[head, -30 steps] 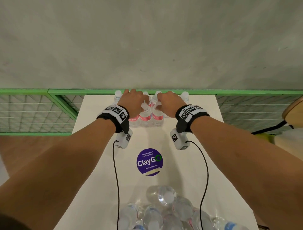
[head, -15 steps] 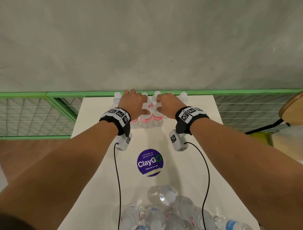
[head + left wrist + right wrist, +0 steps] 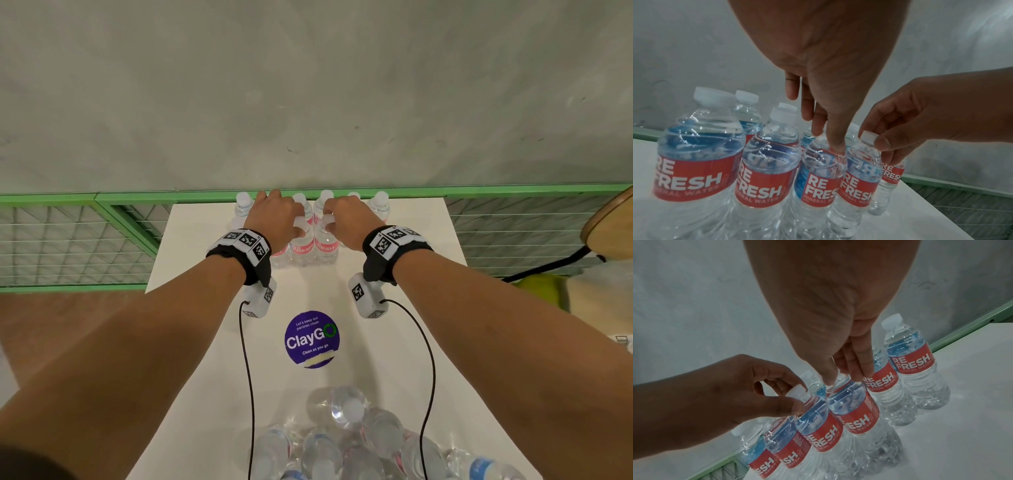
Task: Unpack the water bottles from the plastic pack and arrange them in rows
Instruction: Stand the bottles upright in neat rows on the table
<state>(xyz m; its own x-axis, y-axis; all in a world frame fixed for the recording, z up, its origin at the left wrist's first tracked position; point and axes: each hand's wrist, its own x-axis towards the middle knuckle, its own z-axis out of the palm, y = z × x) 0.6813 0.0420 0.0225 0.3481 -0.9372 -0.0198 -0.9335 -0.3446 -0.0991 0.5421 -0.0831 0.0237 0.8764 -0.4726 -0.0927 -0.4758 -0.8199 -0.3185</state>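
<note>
Several clear water bottles with red labels stand in rows at the far end of the white table [image 3: 394,359]. My left hand [image 3: 298,226] pinches the top of a front-row bottle [image 3: 301,248]; the left wrist view shows my thumb on the neck of that bottle [image 3: 818,178]. My right hand [image 3: 327,222] pinches the white cap of the neighbouring bottle [image 3: 325,245], which is the bottle [image 3: 853,408] under my fingers in the right wrist view. Both bottles stand upright on the table. The plastic pack [image 3: 342,442], with several bottles in it, lies at the near edge.
A purple round sticker [image 3: 311,339] marks the table's middle. Behind and left of the table runs a green mesh railing [image 3: 78,240], with a grey wall beyond it. At the right stands a wooden stool [image 3: 613,226]. Black cables hang from my wrists over the table.
Both hands stay on the tops of the same two front-row bottles. Only the view has shifted a little.
</note>
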